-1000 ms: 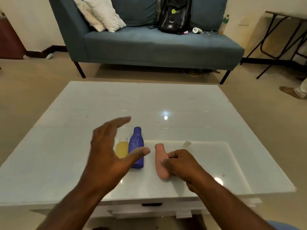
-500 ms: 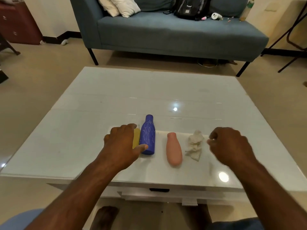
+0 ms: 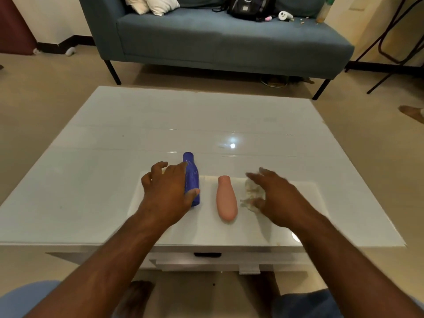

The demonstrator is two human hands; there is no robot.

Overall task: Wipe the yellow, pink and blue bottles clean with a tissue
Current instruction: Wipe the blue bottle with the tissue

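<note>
Three bottles lie side by side near the front of the white table (image 3: 96, 171). My left hand (image 3: 168, 191) curls down over the yellow bottle (image 3: 164, 170), of which only a pale sliver shows between the fingers. Its thumb rests against the blue bottle (image 3: 192, 180) just to the right. The pink bottle (image 3: 226, 199) lies free, neck pointing away. My right hand (image 3: 278, 198), blurred and with fingers spread, hovers over the crumpled white tissue (image 3: 250, 191) to the right of the pink bottle and touches its edge.
A blue-grey sofa (image 3: 218, 40) with pillows, a black backpack (image 3: 250, 6) and small items stands beyond the table. A dark metal frame (image 3: 394, 42) is at the right. Someone's foot (image 3: 413, 112) shows at the right edge.
My right hand let go of the pink bottle, swung right and came down onto the tissue. My left hand dropped onto the yellow bottle and closed over it.
</note>
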